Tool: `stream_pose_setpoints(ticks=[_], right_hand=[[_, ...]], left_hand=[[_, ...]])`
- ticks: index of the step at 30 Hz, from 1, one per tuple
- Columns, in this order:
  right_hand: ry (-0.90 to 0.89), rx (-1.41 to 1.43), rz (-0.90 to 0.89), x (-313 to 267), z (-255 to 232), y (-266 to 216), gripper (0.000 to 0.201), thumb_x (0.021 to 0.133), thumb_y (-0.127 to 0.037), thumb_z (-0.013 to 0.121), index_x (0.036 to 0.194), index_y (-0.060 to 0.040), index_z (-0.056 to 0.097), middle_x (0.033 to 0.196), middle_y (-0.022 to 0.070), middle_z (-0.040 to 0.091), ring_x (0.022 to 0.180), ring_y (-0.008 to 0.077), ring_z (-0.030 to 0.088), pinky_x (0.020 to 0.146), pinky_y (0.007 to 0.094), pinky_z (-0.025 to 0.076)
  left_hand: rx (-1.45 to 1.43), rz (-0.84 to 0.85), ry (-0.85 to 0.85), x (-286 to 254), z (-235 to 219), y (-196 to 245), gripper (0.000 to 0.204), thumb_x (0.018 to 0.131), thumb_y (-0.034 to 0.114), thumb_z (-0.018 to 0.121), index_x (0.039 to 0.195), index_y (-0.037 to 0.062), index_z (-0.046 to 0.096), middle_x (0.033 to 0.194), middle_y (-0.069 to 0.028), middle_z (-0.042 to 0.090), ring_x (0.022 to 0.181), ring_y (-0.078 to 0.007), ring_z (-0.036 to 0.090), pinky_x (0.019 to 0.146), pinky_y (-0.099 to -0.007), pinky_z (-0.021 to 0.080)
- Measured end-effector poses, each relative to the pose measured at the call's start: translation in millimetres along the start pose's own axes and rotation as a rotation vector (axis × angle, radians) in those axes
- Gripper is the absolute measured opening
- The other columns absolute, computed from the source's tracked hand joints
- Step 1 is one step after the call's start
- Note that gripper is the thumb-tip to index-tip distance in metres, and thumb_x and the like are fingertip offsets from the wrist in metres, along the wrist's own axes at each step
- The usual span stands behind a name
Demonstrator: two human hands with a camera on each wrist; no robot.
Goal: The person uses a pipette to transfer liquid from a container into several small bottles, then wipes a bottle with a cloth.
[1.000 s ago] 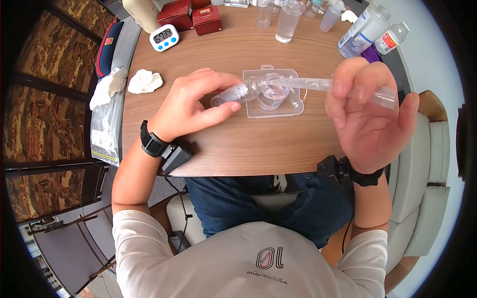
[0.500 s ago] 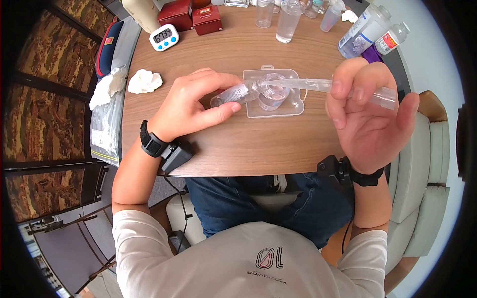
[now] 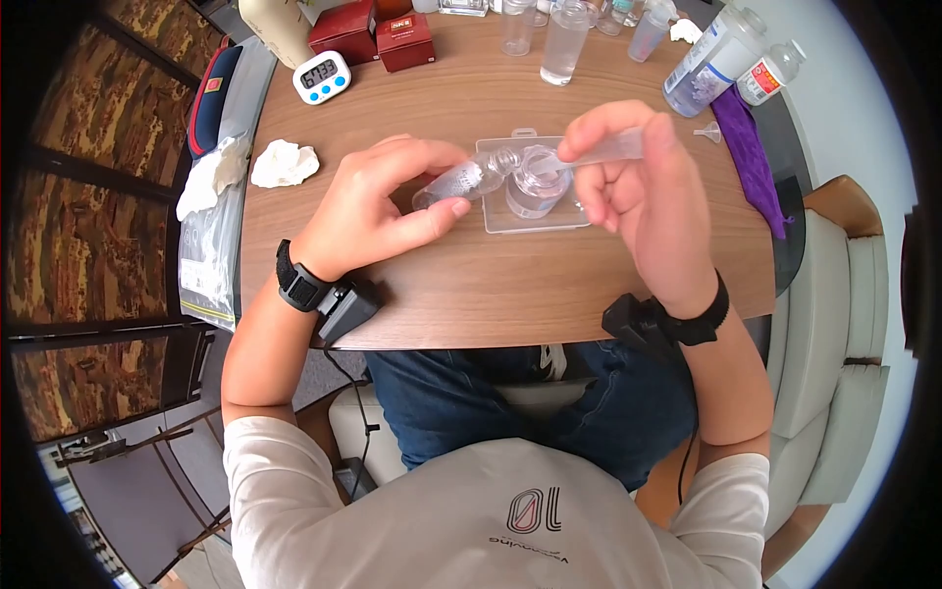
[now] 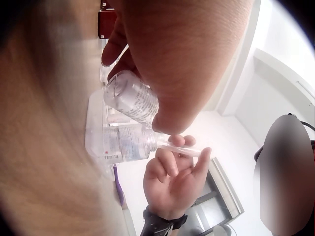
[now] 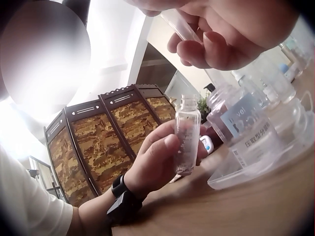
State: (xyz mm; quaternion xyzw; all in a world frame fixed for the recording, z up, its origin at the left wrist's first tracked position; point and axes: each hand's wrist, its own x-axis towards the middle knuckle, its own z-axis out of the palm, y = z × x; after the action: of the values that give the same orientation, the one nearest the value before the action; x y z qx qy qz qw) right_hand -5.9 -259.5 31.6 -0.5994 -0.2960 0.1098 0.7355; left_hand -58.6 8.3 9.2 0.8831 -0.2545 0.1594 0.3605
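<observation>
The left hand (image 3: 378,211) grips a small clear glass vial (image 3: 459,187), tilted with its open mouth beside a wider clear bottle (image 3: 538,185). That labelled bottle stands open in a shallow clear plastic tray (image 3: 502,222). Between its fingers and thumb the right hand (image 3: 653,196) holds a translucent plastic tube (image 3: 613,147), whose lower end reaches into the bottle's mouth. In the right wrist view the vial (image 5: 187,140) is nearly upright, its neck uncapped, with the bottle (image 5: 246,132) close beside it.
A digital timer (image 3: 322,78), crumpled tissue (image 3: 285,163) and red boxes (image 3: 405,42) lie at the back left. Clear containers, including a cup of liquid (image 3: 564,44), stand along the back. A small funnel (image 3: 708,132) and purple cloth (image 3: 751,162) lie at the right.
The right hand has moved left and turned, bringing the tube's end from the vial's mouth to the bottle. The funnel and more purple cloth now show. The left hand has barely moved.
</observation>
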Motion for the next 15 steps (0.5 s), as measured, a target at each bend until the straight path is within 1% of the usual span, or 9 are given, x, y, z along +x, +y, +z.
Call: stream_pose_setpoints(ticks=[2,5,15], right_hand=[[-0.023,0.031,0.067,2.2,2.2,5.7,0.054,0.112,-0.048,0.034,0.11,-0.0003,0.059,0.099,0.0033,0.061,0.069,0.0045,0.049,0.061,0.0196,0.036],[-0.057,0.007,0.06,2.6,0.9,8.3,0.055,0.112,-0.048,0.033,0.111,-0.0002,0.06,0.101,0.0036,0.061,0.07,0.0047,0.049,0.061,0.0197,0.036],[-0.062,0.016,0.054,3.3,1.5,7.9,0.055,0.112,-0.047,0.031,0.11,0.0001,0.06,0.099,0.0032,0.06,0.069,0.0049,0.049,0.061,0.02,0.036]], left_hand=[[-0.008,-0.001,-0.005,-0.6,-0.3,-1.5,0.034,0.083,0.015,0.079,0.109,-0.0028,0.069,0.097,-0.0129,0.072,0.082,-0.0238,0.065,0.077,-0.0348,0.053],[-0.014,-0.016,-0.008,-0.8,-0.3,-0.4,0.034,0.083,0.015,0.079,0.109,-0.0027,0.07,0.097,-0.013,0.072,0.082,-0.0239,0.066,0.077,-0.0348,0.053],[-0.022,-0.028,-0.017,-0.4,-2.5,4.3,0.033,0.083,0.015,0.079,0.11,-0.0015,0.07,0.095,-0.0122,0.071,0.082,-0.0238,0.066,0.077,-0.034,0.054]])
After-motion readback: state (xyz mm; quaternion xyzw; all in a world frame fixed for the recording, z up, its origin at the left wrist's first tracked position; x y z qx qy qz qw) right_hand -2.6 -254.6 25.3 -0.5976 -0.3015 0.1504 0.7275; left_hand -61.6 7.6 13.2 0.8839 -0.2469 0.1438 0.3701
